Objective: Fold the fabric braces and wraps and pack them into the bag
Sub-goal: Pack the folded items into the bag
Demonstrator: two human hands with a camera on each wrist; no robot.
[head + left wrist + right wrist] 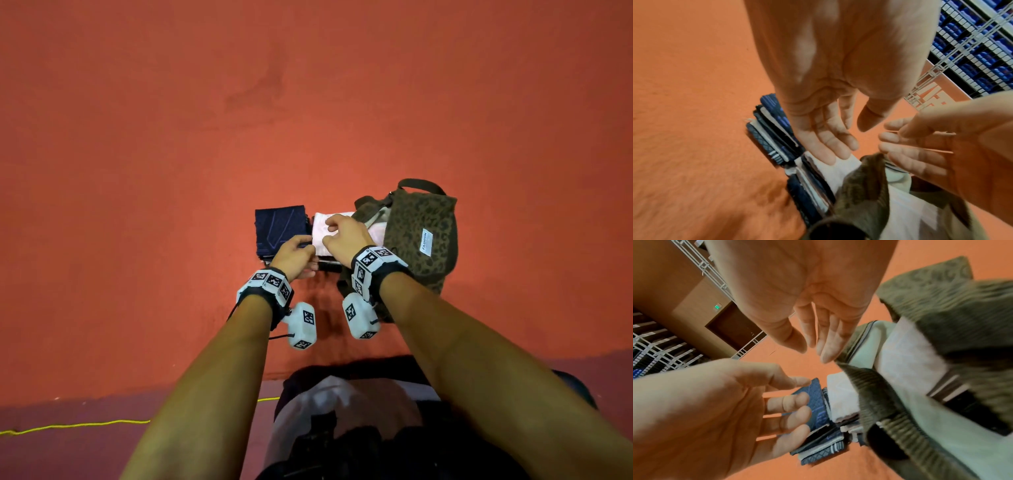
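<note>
Both hands relaxed, empty: left hand (295, 253) near navy stack (280, 229); right hand (346, 233) over white wrap (320, 224), seemingly entering bag (423, 236).

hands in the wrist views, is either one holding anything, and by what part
Nothing is held. The left hand and right hand both hover with fingers relaxed over the folded wraps.

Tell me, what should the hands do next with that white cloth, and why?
Probably push the white cloth the rest of the way into the bag. It sits half inside the bag's open mouth, with its other end sticking out beside the dark blue pile. Both the left hand and the right hand are open, gripping nothing.
</note>
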